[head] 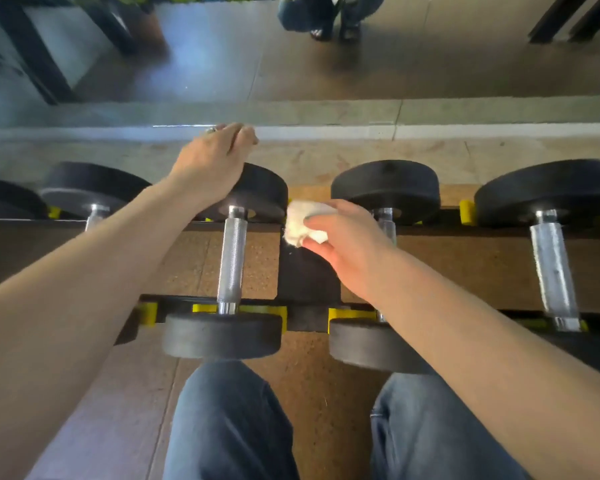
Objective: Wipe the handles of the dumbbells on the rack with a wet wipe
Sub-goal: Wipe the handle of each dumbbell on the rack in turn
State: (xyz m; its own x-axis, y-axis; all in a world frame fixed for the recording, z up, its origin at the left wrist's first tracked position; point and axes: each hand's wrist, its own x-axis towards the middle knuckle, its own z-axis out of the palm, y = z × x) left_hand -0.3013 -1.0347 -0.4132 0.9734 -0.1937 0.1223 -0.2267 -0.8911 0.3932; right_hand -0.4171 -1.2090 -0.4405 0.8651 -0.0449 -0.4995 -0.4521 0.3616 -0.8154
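Rack: the low black steel rack with yellow plastic cradles runs left to right in front of the person's knees; the cradles hold each dumbbell across the rails, so every handle spans open air and can likely be reached all round.
Dumbbells: several black round-headed dumbbells with knurled chrome handles lie side by side, far heads toward the mirror, near heads toward the knees.
Centre dumbbell: the black-headed dumbbell just left of centre shows its whole chrome handle, bare and untouched by either hand.
Right-centre dumbbell: the neighbouring black dumbbell has its handle mostly hidden under the right wrist and forearm.
Left hand: the left hand lies over the far head of the centre dumbbell, fingers loosely curled past its far edge and closed on nothing; probably there to steady the weight, or the person leaning in.
Right hand: the right hand grasps the wipe between thumb and fingers, held above the gap between the two middle dumbbells.
Wipe: the crumpled white wet wipe bulges out on the hand's left side, toward the centre handle, near it but not touching.
Judgement: the wad faces the bare handle, so that one looks like the next to be wiped.
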